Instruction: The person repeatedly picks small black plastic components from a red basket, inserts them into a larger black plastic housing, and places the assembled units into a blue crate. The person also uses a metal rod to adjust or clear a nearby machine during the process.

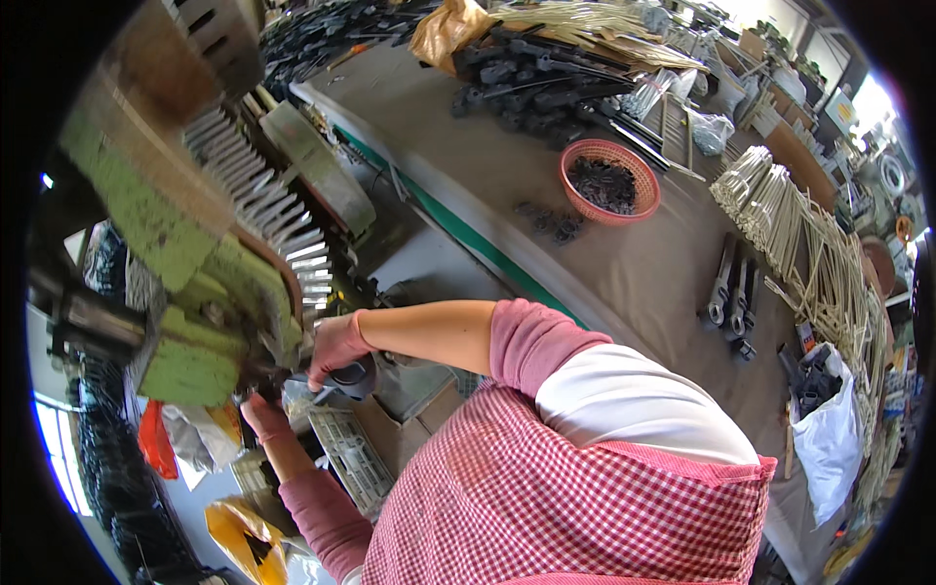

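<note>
Both my hands, in pink gloves, are at the working end of a green machine (190, 356) on the left. My left hand (266, 418) is closed right below the machine's head, its fingertips up against a small dark metal part. What it grips is too small to make out. My right hand (337, 343) is bent downward beside the head, fingers closed together. A dark rounded object (355, 378) lies just under it; whether the fingers hold this or something else is hidden. Below the hands is a pale slotted plastic crate (349, 458).
A brown-topped table (429, 146) carries a red plastic basket (612, 182) of small black parts, a heap of black tools (536, 83), several ratchet-like tools (733, 292) and bundled pale rods (780, 210). A white sack (829, 429) stands right; a yellow bag (234, 531) lies lower left.
</note>
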Available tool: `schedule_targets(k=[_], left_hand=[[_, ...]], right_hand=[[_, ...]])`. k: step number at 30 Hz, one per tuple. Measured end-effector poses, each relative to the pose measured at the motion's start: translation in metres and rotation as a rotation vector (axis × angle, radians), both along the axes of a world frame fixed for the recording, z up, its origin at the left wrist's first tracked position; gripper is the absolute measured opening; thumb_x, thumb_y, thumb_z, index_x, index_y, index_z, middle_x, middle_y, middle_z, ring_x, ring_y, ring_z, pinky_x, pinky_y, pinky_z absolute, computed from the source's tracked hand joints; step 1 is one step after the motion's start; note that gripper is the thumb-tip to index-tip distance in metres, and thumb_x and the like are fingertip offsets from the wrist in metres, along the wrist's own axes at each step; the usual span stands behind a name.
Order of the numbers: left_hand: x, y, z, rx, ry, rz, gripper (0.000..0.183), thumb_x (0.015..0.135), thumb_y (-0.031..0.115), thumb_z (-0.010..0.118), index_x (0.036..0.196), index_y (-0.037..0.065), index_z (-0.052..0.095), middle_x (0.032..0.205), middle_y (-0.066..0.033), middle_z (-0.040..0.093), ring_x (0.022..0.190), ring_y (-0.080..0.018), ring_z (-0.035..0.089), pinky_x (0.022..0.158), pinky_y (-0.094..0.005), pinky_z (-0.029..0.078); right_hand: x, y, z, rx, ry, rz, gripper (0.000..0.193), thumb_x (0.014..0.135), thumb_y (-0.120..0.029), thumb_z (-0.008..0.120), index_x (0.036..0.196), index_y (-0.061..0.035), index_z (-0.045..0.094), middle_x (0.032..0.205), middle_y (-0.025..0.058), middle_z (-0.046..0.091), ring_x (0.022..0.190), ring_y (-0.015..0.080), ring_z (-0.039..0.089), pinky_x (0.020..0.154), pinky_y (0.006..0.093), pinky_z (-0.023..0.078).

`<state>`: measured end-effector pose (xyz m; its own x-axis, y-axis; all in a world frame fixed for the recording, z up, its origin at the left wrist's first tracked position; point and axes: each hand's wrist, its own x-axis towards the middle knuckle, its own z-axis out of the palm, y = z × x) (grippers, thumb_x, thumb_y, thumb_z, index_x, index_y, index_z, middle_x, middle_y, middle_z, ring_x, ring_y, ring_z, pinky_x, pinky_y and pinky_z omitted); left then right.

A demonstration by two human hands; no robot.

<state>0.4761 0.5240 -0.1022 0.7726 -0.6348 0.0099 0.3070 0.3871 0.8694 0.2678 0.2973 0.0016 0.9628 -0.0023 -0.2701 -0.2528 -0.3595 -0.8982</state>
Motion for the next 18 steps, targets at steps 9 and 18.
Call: schedule_targets(k=[9,18], left_hand=[[-0.059,0.048,-0.099,0.368,0.532,0.423,0.034,0.095,0.030,0.061,0.066,0.017,0.049,0.062,0.0024,0.051,0.056,-0.0118,0.051,0.050,-0.0259,0.041],[-0.221,0.003,-0.148,0.591,0.727,0.199,0.026,0.092,0.020,0.056,0.070,0.014,0.044,0.061,-0.0001,0.044,0.054,-0.0165,0.046,0.051,-0.0280,0.040]], right_hand=[[-0.186,-0.129,-0.122,-0.086,0.109,-0.694,0.055,0.060,-0.032,0.087,0.093,0.0077,0.068,0.073,0.0101,0.065,0.073,0.0191,0.063,0.066,0.0373,0.050],[-0.211,-0.440,-0.089,-0.500,0.002,-1.085,0.066,0.072,-0.034,0.073,0.122,0.0039,0.056,0.109,0.0224,0.067,0.101,0.0371,0.065,0.085,0.0433,0.054]])
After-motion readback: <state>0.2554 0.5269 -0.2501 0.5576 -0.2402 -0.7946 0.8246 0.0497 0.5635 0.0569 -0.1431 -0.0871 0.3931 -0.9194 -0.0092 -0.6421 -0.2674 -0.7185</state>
